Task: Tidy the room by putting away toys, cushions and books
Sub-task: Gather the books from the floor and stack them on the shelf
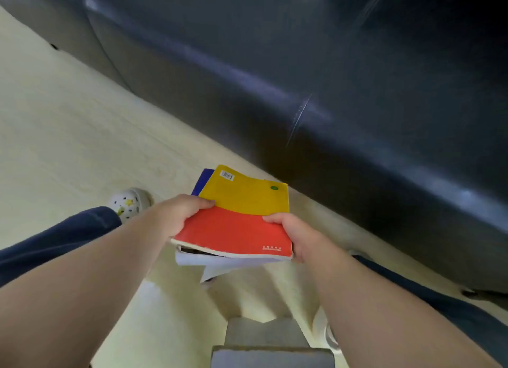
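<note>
A stack of books is held above the pale floor, in front of me. On top lies a book with a yellow and red cover point(242, 216); a blue book point(202, 180) peeks out behind it at the upper left, and white pages point(214, 262) stick out below. My left hand point(181, 211) grips the stack's left edge with the thumb on the cover. My right hand point(291, 231) grips the right edge, thumb on top as well.
A dark leather sofa point(330, 79) runs diagonally across the upper right. The cream floor point(68, 120) lies to the left. My left foot in a white clog point(130, 202) and my blue trouser legs show below. A grey box-like object point(269, 348) sits at the bottom centre.
</note>
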A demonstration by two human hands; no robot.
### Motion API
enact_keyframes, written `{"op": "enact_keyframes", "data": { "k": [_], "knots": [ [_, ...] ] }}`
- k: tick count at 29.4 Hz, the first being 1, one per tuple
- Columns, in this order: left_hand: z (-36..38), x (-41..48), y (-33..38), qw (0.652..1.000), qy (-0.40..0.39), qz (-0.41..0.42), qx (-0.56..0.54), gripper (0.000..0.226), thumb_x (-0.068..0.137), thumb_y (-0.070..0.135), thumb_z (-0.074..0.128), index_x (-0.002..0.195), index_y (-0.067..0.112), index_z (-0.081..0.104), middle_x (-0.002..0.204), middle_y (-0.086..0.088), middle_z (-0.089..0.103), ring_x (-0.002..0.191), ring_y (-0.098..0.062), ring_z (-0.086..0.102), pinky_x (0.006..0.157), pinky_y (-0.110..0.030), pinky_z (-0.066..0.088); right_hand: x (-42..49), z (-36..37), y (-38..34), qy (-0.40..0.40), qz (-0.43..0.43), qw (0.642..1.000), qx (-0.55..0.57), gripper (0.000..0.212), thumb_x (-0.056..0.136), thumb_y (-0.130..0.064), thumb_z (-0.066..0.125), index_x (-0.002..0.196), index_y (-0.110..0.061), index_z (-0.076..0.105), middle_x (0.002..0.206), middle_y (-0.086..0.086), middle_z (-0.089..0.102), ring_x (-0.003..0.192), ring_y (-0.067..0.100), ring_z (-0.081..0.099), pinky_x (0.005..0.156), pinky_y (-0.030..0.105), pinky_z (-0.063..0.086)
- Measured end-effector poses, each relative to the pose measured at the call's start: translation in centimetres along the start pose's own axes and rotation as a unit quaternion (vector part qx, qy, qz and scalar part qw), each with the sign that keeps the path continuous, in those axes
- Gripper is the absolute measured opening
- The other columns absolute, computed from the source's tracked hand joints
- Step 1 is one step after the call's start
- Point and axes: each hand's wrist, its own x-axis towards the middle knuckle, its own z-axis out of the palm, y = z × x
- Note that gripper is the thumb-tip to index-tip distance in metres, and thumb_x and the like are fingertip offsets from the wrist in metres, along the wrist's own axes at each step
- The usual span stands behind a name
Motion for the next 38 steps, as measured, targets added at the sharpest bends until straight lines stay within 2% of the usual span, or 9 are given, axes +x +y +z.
{"op": "enact_keyframes", "data": {
  "k": [3,6,9,15,18,22,25,30,38],
  "knots": [
    [-0.7,-4.2,2.3,0.999,0.002,0.026,0.034,0.019,0.091,0.022,0.060,0.089,0.005,0.052,0.081,-0.014,0.059,0.068,-0.025,0.057,0.068,-0.037,0.048,-5.1,0.2,-2.1,-0.003,-0.022,1.000,0.003,0.009,0.091,-0.020,0.054,0.087,-0.011,0.054,0.049,0.004,0.065,0.039,0.015,0.062,0.043,0.020,0.050],
    [-1.7,-8.5,4.1,0.996,0.018,0.057,0.061,0.021,0.091,0.024,0.060,0.090,0.004,0.054,0.083,-0.014,0.060,0.068,-0.026,0.057,0.076,-0.036,0.047,-10.6,0.5,-3.8,-0.015,-0.051,0.999,0.005,0.011,0.090,-0.019,0.055,0.084,-0.009,0.054,0.066,0.007,0.064,0.057,0.019,0.062,0.056,0.028,0.052],
    [-2.5,-11.5,4.9,0.994,0.028,0.077,0.066,0.021,0.091,0.024,0.061,0.090,0.004,0.055,0.081,-0.014,0.060,0.066,-0.027,0.057,0.065,-0.035,0.047,-14.7,0.5,-4.7,-0.018,-0.066,0.998,0.003,0.012,0.090,-0.019,0.057,0.084,-0.009,0.053,0.073,0.006,0.062,0.064,0.017,0.062,0.054,0.026,0.055],
    [-2.9,-18.6,5.0,0.990,0.027,0.121,0.067,0.020,0.092,0.020,0.059,0.079,0.005,0.055,0.072,-0.012,0.059,0.057,-0.023,0.055,0.056,-0.030,0.045,-21.6,0.3,-4.9,-0.031,-0.092,0.995,-0.006,0.010,0.088,-0.017,0.059,0.085,-0.008,0.057,0.058,0.005,0.066,0.045,0.016,0.064,0.044,0.026,0.056],
    [-3.2,-23.6,5.6,0.980,0.036,0.184,0.067,0.021,0.090,0.027,0.060,0.076,0.011,0.058,0.060,-0.005,0.062,0.045,-0.018,0.057,0.055,-0.023,0.047,-25.6,-0.6,-5.0,-0.042,-0.143,0.989,-0.009,0.009,0.087,-0.018,0.062,0.087,-0.010,0.060,0.069,0.003,0.068,0.058,0.016,0.066,0.052,0.026,0.057],
    [-2.4,-29.8,6.9,0.963,0.046,0.263,0.036,0.020,0.090,0.026,0.062,0.079,0.009,0.058,0.044,-0.002,0.062,0.032,-0.015,0.058,0.034,-0.017,0.043,-30.5,-1.8,-6.1,-0.038,-0.226,0.973,-0.032,0.010,0.088,-0.020,0.062,0.095,-0.013,0.059,0.080,0.003,0.067,0.069,0.016,0.064,0.057,0.024,0.056],
    [-0.2,-34.0,8.4,0.952,0.036,0.301,0.031,0.021,0.089,0.027,0.064,0.083,0.008,0.058,0.044,-0.005,0.063,0.038,-0.017,0.061,0.034,-0.019,0.045,-34.4,-3.6,-6.5,-0.028,-0.278,0.960,-0.011,0.011,0.089,-0.020,0.061,0.097,-0.013,0.059,0.086,0.005,0.067,0.074,0.018,0.064,0.066,0.029,0.054],
    [5.4,-39.6,12.0,0.931,-0.027,0.362,0.046,0.019,0.091,0.025,0.061,0.086,0.007,0.057,0.056,-0.009,0.067,0.036,-0.018,0.062,0.031,-0.022,0.046,-40.0,-8.9,-6.5,0.021,-0.362,0.931,0.042,0.025,0.087,-0.021,0.062,0.110,-0.012,0.059,0.092,0.007,0.068,0.077,0.021,0.065,0.065,0.031,0.053],
    [17.6,-46.7,15.2,0.882,-0.112,0.436,0.139,0.020,0.088,0.028,0.065,0.096,0.011,0.059,0.081,-0.009,0.066,0.066,-0.022,0.063,0.052,-0.031,0.046,-49.4,-18.9,-1.5,0.136,-0.439,0.876,0.147,0.014,0.088,-0.019,0.060,0.100,-0.011,0.058,0.082,0.009,0.066,0.068,0.021,0.063,0.059,0.031,0.050]
  ]
}}
